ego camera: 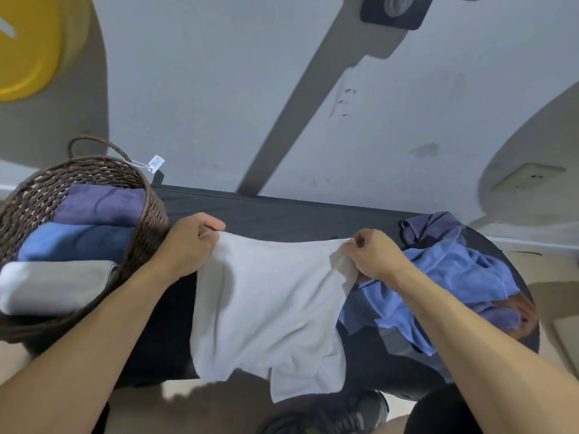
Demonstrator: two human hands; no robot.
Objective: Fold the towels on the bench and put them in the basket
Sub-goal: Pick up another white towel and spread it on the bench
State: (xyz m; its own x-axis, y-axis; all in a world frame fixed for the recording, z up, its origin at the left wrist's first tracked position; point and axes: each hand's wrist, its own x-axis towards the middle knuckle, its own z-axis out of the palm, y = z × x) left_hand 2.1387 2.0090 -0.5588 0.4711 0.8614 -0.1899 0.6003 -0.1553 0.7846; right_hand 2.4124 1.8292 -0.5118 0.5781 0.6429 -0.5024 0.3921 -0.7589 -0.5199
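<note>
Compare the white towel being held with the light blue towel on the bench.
The white towel is held up by its top corners, left hand and right hand pinching it, and hangs spread and fairly flat. The light blue towel lies crumpled in a heap on the bench, with no hand gripping it. Both are unfolded and outside the basket.

At the centre of the frame, a white towel [266, 305] hung over the dark tabletop [282, 214], its top corners pinched by the left hand [188, 245] and the right hand [372, 255]. At the left stood a woven basket [150, 214] holding a folded purple towel [100, 203], a folded blue towel [75, 242] and a folded grey towel [53, 285]. At the right lay a crumpled blue towel [454, 277].
</note>
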